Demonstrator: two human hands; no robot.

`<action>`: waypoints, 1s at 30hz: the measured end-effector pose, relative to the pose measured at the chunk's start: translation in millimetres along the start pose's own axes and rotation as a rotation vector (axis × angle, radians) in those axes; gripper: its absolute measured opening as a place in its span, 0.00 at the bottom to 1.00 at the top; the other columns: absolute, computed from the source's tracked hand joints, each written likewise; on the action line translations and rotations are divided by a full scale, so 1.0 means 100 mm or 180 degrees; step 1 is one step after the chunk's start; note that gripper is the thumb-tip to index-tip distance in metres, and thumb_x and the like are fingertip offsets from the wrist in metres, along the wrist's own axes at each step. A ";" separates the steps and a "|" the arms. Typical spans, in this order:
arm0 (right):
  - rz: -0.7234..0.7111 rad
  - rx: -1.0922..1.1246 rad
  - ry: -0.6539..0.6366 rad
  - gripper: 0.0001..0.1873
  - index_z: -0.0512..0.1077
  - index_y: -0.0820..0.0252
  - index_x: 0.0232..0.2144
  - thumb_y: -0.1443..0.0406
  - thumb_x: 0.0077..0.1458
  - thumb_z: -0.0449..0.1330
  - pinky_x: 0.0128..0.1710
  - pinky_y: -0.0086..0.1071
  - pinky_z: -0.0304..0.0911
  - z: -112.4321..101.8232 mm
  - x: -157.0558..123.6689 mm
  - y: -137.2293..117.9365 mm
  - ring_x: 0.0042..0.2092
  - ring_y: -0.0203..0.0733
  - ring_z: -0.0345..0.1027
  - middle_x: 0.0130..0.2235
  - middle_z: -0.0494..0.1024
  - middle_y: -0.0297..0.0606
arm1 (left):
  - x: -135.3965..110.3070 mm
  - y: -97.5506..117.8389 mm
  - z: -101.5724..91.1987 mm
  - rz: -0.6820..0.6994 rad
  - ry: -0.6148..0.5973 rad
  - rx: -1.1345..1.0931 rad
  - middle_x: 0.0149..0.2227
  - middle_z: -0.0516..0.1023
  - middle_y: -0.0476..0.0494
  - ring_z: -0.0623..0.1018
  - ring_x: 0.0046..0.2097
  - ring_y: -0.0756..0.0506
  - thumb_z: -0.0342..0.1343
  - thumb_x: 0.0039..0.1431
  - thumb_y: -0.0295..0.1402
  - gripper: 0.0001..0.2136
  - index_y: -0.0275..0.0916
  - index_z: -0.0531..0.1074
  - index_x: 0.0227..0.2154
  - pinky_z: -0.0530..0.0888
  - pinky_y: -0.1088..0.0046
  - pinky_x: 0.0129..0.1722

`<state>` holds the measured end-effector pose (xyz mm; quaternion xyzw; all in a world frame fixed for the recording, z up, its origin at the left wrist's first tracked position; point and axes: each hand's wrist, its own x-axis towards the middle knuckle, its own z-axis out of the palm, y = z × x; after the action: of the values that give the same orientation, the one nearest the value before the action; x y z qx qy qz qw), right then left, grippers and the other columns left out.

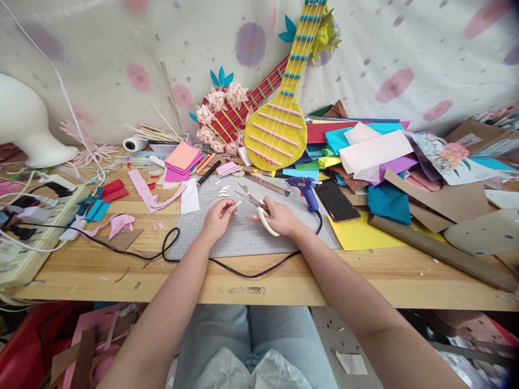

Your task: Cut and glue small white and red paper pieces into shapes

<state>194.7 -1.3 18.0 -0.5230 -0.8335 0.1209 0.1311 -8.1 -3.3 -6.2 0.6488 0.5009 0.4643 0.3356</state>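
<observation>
Over the grey cutting mat, my left hand pinches a small white strip between thumb and fingertips. My right hand is wrapped round the white-handled scissors, whose parted blades point up and left, close to the strip but apart from it. Several small white pieces lie on the mat behind my left hand. A white sheet of paper rests at the mat's left edge. Behind my right hand stands a blue glue gun, its black cord curving round the mat's front.
A yellow paper lute and a red one lean against the patterned curtain. A black phone, a brown stick and heaped coloured sheets fill the right. At left are a power strip and pink scraps.
</observation>
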 end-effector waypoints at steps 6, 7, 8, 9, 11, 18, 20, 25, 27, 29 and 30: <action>-0.0167 -0.0076 -0.0107 0.22 0.60 0.60 0.36 0.47 0.51 0.50 0.31 0.29 0.51 -0.02 -0.01 -0.03 0.34 0.40 0.65 0.34 0.74 0.40 | 0.00 -0.02 0.01 0.0067 -0.0104 -0.0011 0.27 0.73 0.49 0.73 0.30 0.50 0.50 0.53 0.35 0.06 0.38 0.68 0.28 0.70 0.73 0.33; -0.0175 -0.0081 -0.0118 0.22 0.60 0.59 0.36 0.47 0.51 0.50 0.31 0.29 0.51 -0.02 -0.01 -0.03 0.34 0.40 0.65 0.35 0.74 0.41 | 0.00 -0.03 0.01 0.0087 -0.0116 0.0005 0.27 0.73 0.49 0.73 0.30 0.50 0.49 0.53 0.35 0.06 0.38 0.68 0.28 0.70 0.73 0.33; -0.0183 -0.0088 -0.0128 0.22 0.60 0.59 0.36 0.47 0.51 0.51 0.31 0.29 0.51 -0.03 -0.01 -0.03 0.35 0.40 0.66 0.35 0.74 0.41 | 0.00 -0.03 0.01 0.0112 -0.0129 0.0024 0.27 0.73 0.49 0.73 0.30 0.50 0.49 0.54 0.35 0.06 0.38 0.68 0.28 0.69 0.73 0.34; -0.0189 -0.0098 -0.0138 0.22 0.60 0.59 0.36 0.47 0.51 0.51 0.31 0.29 0.51 -0.03 -0.01 -0.03 0.35 0.40 0.66 0.35 0.74 0.41 | 0.00 -0.04 0.01 0.0139 -0.0135 0.0045 0.28 0.73 0.48 0.73 0.31 0.50 0.49 0.54 0.35 0.07 0.38 0.68 0.29 0.69 0.73 0.34; -0.0204 -0.0134 -0.0150 0.23 0.60 0.59 0.36 0.46 0.51 0.50 0.31 0.29 0.51 -0.03 -0.01 -0.03 0.35 0.40 0.66 0.35 0.74 0.41 | 0.00 -0.05 0.00 0.0184 -0.0139 0.0097 0.28 0.73 0.48 0.73 0.31 0.50 0.48 0.55 0.35 0.07 0.38 0.68 0.29 0.69 0.73 0.35; -0.0170 -0.0395 -0.0179 0.25 0.61 0.59 0.37 0.44 0.51 0.47 0.28 0.30 0.48 -0.03 0.00 -0.04 0.34 0.42 0.68 0.32 0.75 0.39 | 0.00 -0.08 0.00 0.0186 -0.0144 0.0145 0.28 0.73 0.48 0.73 0.32 0.49 0.48 0.55 0.36 0.08 0.38 0.68 0.30 0.69 0.72 0.35; -0.0109 -0.0435 -0.0212 0.25 0.61 0.59 0.37 0.44 0.51 0.47 0.28 0.30 0.47 -0.03 -0.01 -0.04 0.33 0.41 0.68 0.32 0.76 0.39 | 0.00 -0.08 0.01 0.0192 -0.0158 0.0095 0.29 0.73 0.47 0.73 0.31 0.49 0.48 0.55 0.36 0.08 0.38 0.68 0.30 0.69 0.72 0.35; -0.0004 -0.0521 -0.0106 0.25 0.62 0.58 0.36 0.43 0.51 0.46 0.27 0.31 0.46 -0.03 -0.01 -0.05 0.31 0.42 0.68 0.30 0.76 0.38 | 0.00 -0.06 0.01 0.0208 -0.0199 0.0050 0.28 0.73 0.47 0.73 0.31 0.50 0.48 0.55 0.35 0.07 0.38 0.67 0.29 0.69 0.73 0.35; 0.0018 -0.0569 -0.0078 0.25 0.63 0.58 0.36 0.43 0.51 0.46 0.26 0.31 0.45 -0.03 -0.01 -0.05 0.31 0.42 0.68 0.30 0.76 0.38 | 0.00 -0.07 0.01 0.0199 -0.0181 0.0029 0.28 0.73 0.48 0.73 0.31 0.50 0.48 0.55 0.36 0.07 0.38 0.67 0.29 0.69 0.73 0.35; 0.0081 -0.0615 -0.0053 0.25 0.63 0.58 0.35 0.44 0.51 0.46 0.26 0.31 0.45 -0.03 0.00 -0.04 0.31 0.43 0.68 0.31 0.76 0.39 | 0.00 -0.07 0.01 0.0193 -0.0158 0.0007 0.29 0.72 0.48 0.73 0.31 0.50 0.48 0.55 0.36 0.07 0.38 0.67 0.30 0.70 0.73 0.34; 0.0132 -0.0620 -0.0021 0.25 0.63 0.58 0.35 0.44 0.52 0.46 0.26 0.31 0.45 -0.03 0.00 -0.03 0.31 0.43 0.68 0.31 0.76 0.40 | 0.00 -0.07 0.01 0.0193 -0.0154 0.0008 0.29 0.73 0.47 0.73 0.31 0.50 0.48 0.55 0.36 0.07 0.38 0.67 0.31 0.70 0.72 0.34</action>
<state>192.9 -2.8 21.5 -0.5500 -0.8307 0.0437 0.0744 -9.9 -1.0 -12.6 0.6751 0.4733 0.4578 0.3326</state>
